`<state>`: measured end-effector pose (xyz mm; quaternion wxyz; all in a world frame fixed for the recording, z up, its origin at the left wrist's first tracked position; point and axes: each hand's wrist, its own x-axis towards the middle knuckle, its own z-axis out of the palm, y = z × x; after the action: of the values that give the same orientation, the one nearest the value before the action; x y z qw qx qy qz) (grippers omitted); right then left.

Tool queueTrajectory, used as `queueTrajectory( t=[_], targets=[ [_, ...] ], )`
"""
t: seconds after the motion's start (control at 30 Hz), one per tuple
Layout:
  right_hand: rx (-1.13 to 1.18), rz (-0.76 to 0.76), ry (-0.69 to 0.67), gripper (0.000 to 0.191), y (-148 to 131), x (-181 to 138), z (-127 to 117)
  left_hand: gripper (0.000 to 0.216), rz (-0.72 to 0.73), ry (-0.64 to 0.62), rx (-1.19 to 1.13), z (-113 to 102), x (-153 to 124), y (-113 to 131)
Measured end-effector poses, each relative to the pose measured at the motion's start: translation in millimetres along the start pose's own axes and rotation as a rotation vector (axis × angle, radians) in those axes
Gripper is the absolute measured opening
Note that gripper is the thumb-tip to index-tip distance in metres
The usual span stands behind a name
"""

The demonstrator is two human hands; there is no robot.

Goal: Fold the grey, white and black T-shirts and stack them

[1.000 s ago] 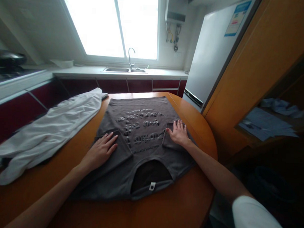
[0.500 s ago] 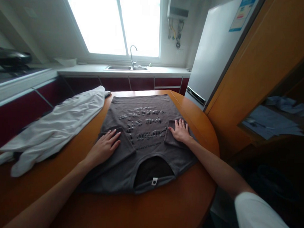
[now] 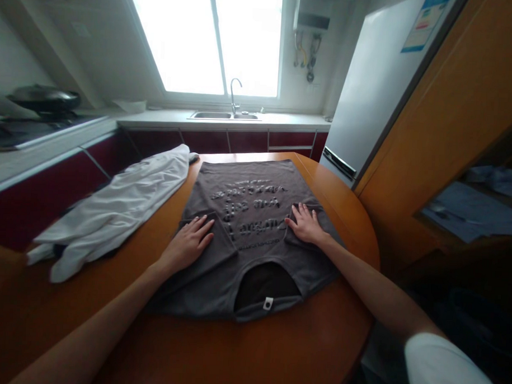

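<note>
A dark grey T-shirt (image 3: pixel 211 285) with raised shiny lettering lies spread on the wooden table (image 3: pixel 250 354), its neckline and white label toward me. Both of its sleeves are folded inward over the front. On the left sleeve my left hand (image 3: pixel 190 241) rests flat, fingers stretched out. My right hand (image 3: pixel 306 224) lies on the other folded sleeve, palm down with the fingers spread. Neither hand grips the cloth.
White garments (image 3: pixel 125 204) lie in a heap along the table's left side, with darker cloth beneath. Behind the table run a counter with a sink (image 3: pixel 212 115) and a stove with a wok (image 3: pixel 45 99). A fridge (image 3: pixel 369 78) stands at the back right.
The view has turned slightly left, so everything sits a little further right. Both hands stay flat on the folded sleeves, and the T-shirt looks the same.
</note>
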<state>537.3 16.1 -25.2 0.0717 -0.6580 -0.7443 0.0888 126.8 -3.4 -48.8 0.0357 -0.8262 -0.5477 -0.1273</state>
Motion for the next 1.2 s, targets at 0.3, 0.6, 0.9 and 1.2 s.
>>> queueTrajectory(
  t=[0.3, 0.6, 0.9, 1.2],
  targets=[
    [-0.024, 0.238, 0.031, 0.094, 32, 11, -1, 0.070, 0.002, 0.006, 0.003, 1, 0, -2],
    [-0.036, 0.181, 0.044, 0.091, 33, 13, 2, 0.067, -0.008, 0.005, -0.001, 0, 0, 0],
    [-0.007, -0.064, 0.083, 0.087, 6, -1, 1, 0.065, -0.013, -0.003, -0.006, 0, 0, 1],
    [-0.007, -0.163, 0.044, 0.084, -6, -8, 5, 0.062, -0.034, -0.020, -0.026, -3, -2, 4]
  ],
)
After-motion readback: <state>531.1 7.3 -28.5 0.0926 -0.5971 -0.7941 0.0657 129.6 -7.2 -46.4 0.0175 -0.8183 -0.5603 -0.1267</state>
